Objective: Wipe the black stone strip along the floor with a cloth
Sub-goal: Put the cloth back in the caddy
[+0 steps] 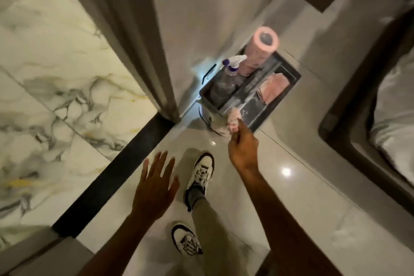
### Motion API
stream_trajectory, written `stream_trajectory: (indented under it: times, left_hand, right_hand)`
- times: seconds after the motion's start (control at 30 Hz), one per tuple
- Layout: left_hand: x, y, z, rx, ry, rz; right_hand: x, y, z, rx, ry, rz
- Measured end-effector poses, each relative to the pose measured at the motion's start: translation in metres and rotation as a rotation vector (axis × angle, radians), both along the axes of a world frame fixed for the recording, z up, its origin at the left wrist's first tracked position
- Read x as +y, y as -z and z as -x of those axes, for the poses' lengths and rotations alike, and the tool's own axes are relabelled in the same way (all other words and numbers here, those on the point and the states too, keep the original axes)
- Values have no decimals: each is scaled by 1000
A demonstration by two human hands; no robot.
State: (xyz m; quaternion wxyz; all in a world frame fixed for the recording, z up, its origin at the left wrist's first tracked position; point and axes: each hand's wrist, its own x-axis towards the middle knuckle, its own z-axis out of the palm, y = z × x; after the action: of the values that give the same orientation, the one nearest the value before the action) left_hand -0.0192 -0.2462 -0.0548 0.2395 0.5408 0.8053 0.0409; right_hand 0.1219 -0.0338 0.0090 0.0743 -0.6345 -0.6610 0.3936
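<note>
The black stone strip (112,175) runs diagonally across the floor between the veined marble on the left and the pale tiles. My right hand (243,149) is stretched forward, pinching a small crumpled pink cloth (234,119) just above the near edge of a dark caddy (280,101). My left hand (154,186) hovers with fingers spread and nothing in it, a little to the right of the strip.
The caddy on the floor holds a pink paper roll (261,51), a spray bottle (230,74) and folded pink cloths (273,88). A door frame (139,47) meets the strip's far end. My two white shoes (201,175) stand on the tiles. A bed (392,107) is at the right.
</note>
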Motion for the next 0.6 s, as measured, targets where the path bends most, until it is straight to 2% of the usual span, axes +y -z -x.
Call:
stream_trajectory:
  times: [0.13, 0.3, 0.47, 0.6]
  left_hand:
    - [91, 3, 1, -1, 136, -12]
    - [192, 68, 1, 15, 246, -71]
    - [244, 135, 10, 97, 326, -18]
    - [243, 151, 10, 174, 366, 21]
  right_hand:
    - [62, 15, -5, -19, 135, 46]
    - [137, 97, 5, -73, 307, 171]
    - [166, 169, 10, -34, 430, 147]
    - [159, 189, 3, -158, 166, 368]
